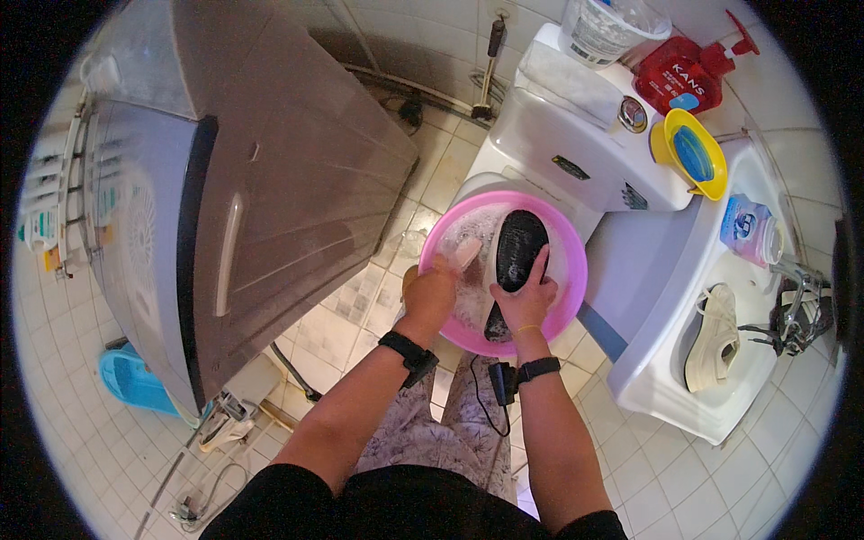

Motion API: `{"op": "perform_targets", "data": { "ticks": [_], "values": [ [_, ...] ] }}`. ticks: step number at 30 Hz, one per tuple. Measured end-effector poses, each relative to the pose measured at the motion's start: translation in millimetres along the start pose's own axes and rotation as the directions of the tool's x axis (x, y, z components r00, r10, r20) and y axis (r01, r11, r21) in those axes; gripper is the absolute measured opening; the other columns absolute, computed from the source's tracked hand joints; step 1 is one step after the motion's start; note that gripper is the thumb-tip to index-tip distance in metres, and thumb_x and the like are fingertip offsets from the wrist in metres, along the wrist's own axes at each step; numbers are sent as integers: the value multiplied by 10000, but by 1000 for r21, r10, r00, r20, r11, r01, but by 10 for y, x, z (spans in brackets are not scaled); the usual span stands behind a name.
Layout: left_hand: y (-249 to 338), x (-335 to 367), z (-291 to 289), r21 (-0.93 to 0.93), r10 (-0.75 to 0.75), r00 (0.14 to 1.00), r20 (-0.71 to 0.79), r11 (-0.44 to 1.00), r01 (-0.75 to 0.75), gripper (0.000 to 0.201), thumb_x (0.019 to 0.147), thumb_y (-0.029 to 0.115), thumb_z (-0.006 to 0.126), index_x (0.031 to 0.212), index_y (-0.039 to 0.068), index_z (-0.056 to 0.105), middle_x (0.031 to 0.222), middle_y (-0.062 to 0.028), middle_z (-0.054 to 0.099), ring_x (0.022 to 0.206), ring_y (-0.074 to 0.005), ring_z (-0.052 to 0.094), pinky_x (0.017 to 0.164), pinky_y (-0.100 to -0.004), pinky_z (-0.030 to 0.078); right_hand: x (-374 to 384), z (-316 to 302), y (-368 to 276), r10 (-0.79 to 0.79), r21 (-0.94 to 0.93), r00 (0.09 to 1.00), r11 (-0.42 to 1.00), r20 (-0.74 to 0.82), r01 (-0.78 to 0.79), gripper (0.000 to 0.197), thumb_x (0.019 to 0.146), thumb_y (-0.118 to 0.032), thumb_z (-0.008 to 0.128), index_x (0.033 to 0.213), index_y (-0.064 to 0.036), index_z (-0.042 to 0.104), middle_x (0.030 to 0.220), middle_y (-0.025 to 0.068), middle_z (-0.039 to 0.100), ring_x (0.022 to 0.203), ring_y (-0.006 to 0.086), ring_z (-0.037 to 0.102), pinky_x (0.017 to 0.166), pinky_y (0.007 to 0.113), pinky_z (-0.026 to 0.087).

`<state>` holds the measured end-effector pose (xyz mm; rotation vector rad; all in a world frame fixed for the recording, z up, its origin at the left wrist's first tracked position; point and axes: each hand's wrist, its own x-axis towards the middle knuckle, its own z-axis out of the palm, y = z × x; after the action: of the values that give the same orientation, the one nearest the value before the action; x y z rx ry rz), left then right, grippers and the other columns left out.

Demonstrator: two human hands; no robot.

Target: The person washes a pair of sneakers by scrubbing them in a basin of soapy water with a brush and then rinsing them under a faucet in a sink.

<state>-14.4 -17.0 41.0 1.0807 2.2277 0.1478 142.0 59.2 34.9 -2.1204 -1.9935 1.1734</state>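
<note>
You have the shoe (521,250) sole-up inside the pink plastic basin (580,263), over cloudy, sudsy water, with its dark sole facing you. Your right hand (529,306) grips it across the middle: the thumb presses one side while the fingers lie over the other, one reaching forward along the edge. Your left hand (429,292) is at the basin's left rim, its fingers curled around a small pale-pink object (467,253), too blurred to name, perhaps a brush or a bar of soap; how tightly they pinch it you cannot tell from here. The step in hand looks like scrubbing the sole. A further stroke would call for a firm right-hand hold, since wet rubber may slip, and the left hand brought across onto the sole. Another, off-white shoe (716,338) lies in the white washbasin (754,389) to your right.
</note>
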Motion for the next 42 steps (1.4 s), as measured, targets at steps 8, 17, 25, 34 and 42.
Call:
{"op": "perform_targets", "data": {
  "ticks": [8, 17, 25, 34, 42],
  "values": [
    [-48, 202, 395, -126, 37, 997, 68, 992, -28, 371, 973, 124, 412, 1320, -2, 435, 1039, -305, 638, 960, -448, 634, 812, -523, 505, 117, 178, -219, 179, -248, 977, 958, 119, -145, 1221, 708, -347, 844, 1556, -418, -31, 1371, 316, 311, 1257, 492, 343, 1017, 567, 393],
    [52, 179, 268, -68, -25, 983, 180, 997, 38, 415, 951, 83, 418, 1365, 56, 430, 1123, -286, 607, 1004, -452, 622, 831, -530, 502, 381, 337, -228, 362, -381, 890, 892, 276, -245, 1176, 768, -448, 797, 1559, -375, -70, 1516, 314, 172, 1394, 500, 219, 1054, 645, 314],
    [300, 56, 102, 75, 335, 932, 139, 935, -347, 507, 956, 134, 450, 1459, 173, 411, 1159, -250, 602, 919, -399, 655, 713, -469, 545, 479, 511, -50, 406, -420, 875, 865, 264, -275, 1078, 799, -500, 750, 1568, -353, 9, 1508, 277, 241, 1369, 499, 285, 1062, 660, 295],
    [484, 115, -281, 182, 437, 883, 173, 867, -465, 460, 931, 155, 496, 1391, 155, 520, 944, -163, 668, 846, -345, 678, 687, -447, 561, -92, 36, 137, 339, -398, 864, 900, 373, -181, 1341, 700, -337, 867, 1537, -348, -181, 1375, 284, 351, 1235, 459, 431, 1001, 520, 422],
    [496, 437, 113, 311, 488, 864, 121, 808, -500, 390, 914, 155, 525, 1301, 157, 571, 816, -151, 653, 753, -335, 687, 573, -454, 538, -218, 110, -38, 271, -482, 903, 872, 335, -83, 1279, 711, -384, 847, 1568, -269, -96, 1369, 238, 369, 1231, 442, 430, 951, 540, 448]
  ]
}}
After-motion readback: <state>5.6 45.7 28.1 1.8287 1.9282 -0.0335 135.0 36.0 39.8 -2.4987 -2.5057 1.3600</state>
